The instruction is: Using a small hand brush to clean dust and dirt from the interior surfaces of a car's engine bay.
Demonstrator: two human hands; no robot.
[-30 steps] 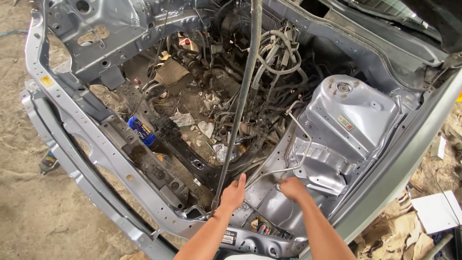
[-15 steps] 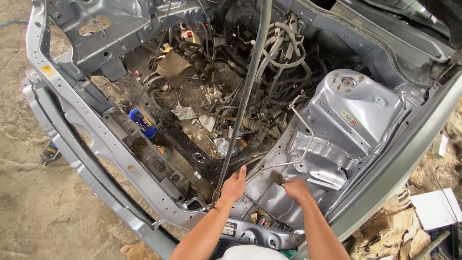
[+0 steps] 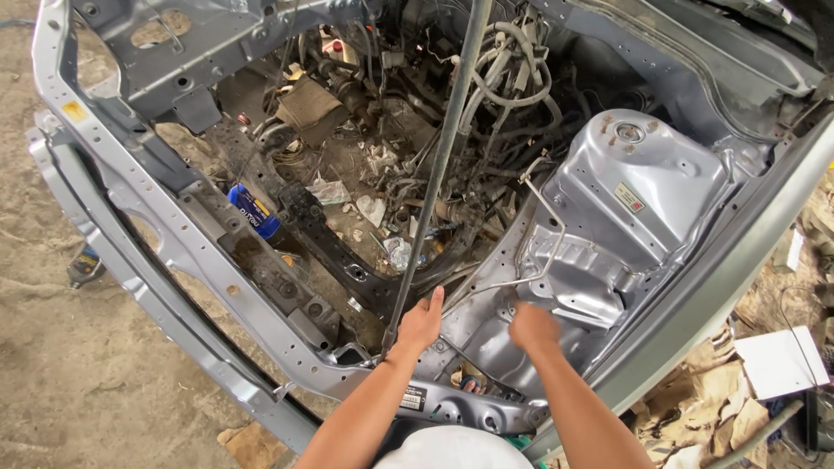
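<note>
At the far left, the bare front frame (image 3: 174, 234) of a stripped grey car body runs diagonally over the sandy floor (image 3: 78, 365). Just inside it a small blue can (image 3: 254, 211) lies among dirt, scraps and a dark crossmember (image 3: 339, 252) in the emptied engine bay.

Next comes the long grey rod (image 3: 439, 165), standing steeply from the lower front of the bay up past the top edge of the view. The left hand (image 3: 421, 323) is at its foot, fingers loosely curled with the palm against or just beside the rod; whether they actually close round it I cannot tell. The rod looks like stiff metal, fairly light but long and awkward, likely dusty rather than slippery, and best gripped low near its base.

The right hand (image 3: 532, 327) is blurred over the inner wing panel, below a thin bent pipe (image 3: 539, 234); its fingers seem bunched and hold nothing visible. Further right rises the grey strut tower (image 3: 643, 187), with torn cardboard (image 3: 721, 408) beyond the body.
</note>
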